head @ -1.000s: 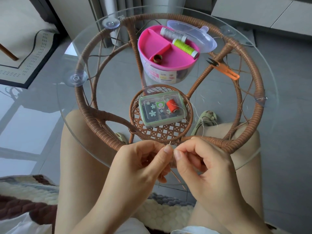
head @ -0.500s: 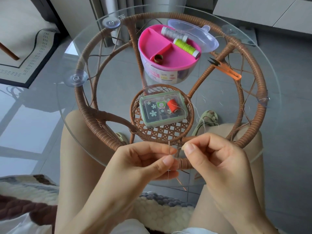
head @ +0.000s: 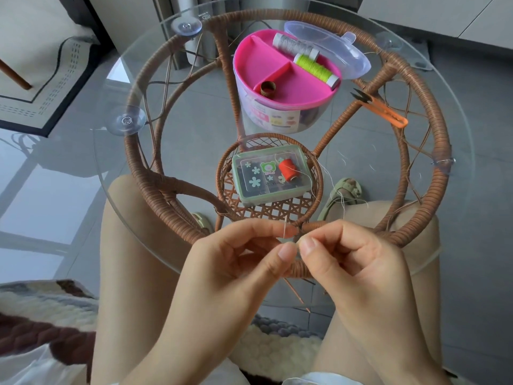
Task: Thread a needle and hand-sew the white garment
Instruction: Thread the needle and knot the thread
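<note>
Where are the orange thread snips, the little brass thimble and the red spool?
orange thread snips [head: 385, 111], head view, on the orange handle.
brass thimble [head: 268, 87], head view, on its ribbed side.
red spool [head: 288, 169], head view, on the wound thread.

The single head-worn wide-angle camera looks forward and steeply down from close above the lap, hands [head: 291, 273] nearest at frame bottom, the glass table [head: 133, 190] filling the middle, floor beyond, edges apparently bowed by the lens.
</note>
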Demonstrator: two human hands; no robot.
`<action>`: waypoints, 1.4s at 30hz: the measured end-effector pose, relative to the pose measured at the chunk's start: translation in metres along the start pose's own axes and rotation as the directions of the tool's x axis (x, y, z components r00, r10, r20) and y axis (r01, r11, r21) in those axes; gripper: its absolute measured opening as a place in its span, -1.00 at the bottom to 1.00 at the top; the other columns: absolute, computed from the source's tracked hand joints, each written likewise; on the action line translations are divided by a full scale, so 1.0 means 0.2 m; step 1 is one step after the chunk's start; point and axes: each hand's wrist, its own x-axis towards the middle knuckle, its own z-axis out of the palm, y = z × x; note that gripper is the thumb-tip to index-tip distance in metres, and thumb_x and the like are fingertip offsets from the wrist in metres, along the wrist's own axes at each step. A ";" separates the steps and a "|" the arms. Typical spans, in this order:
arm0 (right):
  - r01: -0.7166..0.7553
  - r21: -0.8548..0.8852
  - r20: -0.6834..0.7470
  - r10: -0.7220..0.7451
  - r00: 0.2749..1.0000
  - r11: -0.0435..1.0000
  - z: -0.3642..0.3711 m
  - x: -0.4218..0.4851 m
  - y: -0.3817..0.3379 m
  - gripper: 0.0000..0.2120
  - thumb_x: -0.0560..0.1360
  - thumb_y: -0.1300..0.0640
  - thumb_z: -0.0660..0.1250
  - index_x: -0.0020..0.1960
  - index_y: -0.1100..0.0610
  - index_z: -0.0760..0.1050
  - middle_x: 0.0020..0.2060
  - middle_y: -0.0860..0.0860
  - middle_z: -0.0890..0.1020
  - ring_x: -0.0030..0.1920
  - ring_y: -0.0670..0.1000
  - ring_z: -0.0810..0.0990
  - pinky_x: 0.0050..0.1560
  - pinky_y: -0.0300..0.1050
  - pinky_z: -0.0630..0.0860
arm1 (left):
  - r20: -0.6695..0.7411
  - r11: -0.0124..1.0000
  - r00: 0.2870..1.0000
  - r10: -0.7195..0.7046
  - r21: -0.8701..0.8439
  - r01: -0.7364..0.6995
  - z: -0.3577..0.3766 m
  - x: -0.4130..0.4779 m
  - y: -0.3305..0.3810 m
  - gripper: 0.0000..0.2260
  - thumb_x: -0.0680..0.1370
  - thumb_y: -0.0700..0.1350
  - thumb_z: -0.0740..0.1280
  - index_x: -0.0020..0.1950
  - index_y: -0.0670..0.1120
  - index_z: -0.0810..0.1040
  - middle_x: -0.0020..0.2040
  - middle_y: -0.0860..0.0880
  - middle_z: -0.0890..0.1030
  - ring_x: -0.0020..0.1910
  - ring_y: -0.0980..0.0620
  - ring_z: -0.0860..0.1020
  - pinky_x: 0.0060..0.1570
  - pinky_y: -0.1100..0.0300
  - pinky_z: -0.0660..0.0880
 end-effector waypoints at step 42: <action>0.116 -0.130 -0.051 -0.124 0.991 0.985 0.01 0.01 -0.04 -0.92 0.36 -0.03 0.31 -0.23 -0.05 0.55 -0.44 -0.10 0.61 -0.46 -0.24 0.53 -0.41 -0.50 0.40 | 0.108 0.938 0.966 -0.235 -0.235 0.255 0.00 0.00 0.05 -0.75 0.16 -0.23 0.60 -0.21 -0.18 0.69 -0.38 -0.19 0.64 -0.43 -0.01 0.61 -0.39 0.21 0.57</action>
